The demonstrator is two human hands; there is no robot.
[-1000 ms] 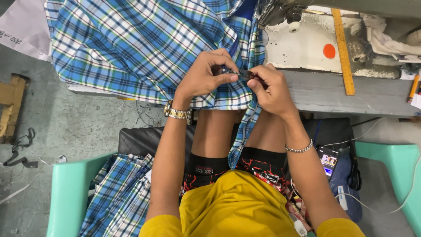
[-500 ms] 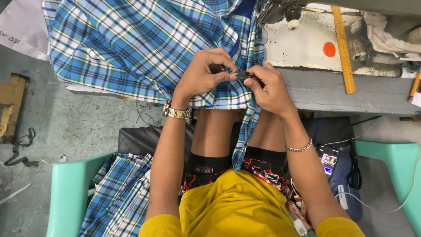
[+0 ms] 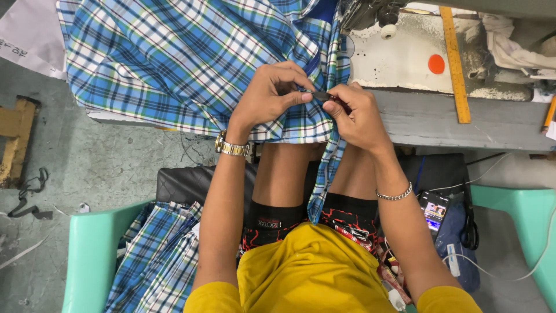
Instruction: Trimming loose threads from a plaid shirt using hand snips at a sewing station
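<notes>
Nearest the camera: yellow shirt and dark patterned shorts of the seated person, w/ a stack of folded blue plaid cloth on the mint-green chair at their left side, and a phone w/ lit screen plus black scissors lying at their right. Further out, both forearms reach fwd over the knees; gold watch on the left wrist, thin silver bracelet on the right. Left hand is closed, thumb and fingers pinching a small dark item at the edge of the blue plaid fabric; right hand also closed, pinching the same spot from the other side, fingertips of both hands touching. What the dark item is, can't tell. The fabric hangs off the worktop edge, a strip of it dropping btwn the knees. Beyond the hands: grey-white sewing machine base w/ an orange dot, and a yellow ruler lying across it onto the worktop.
</notes>
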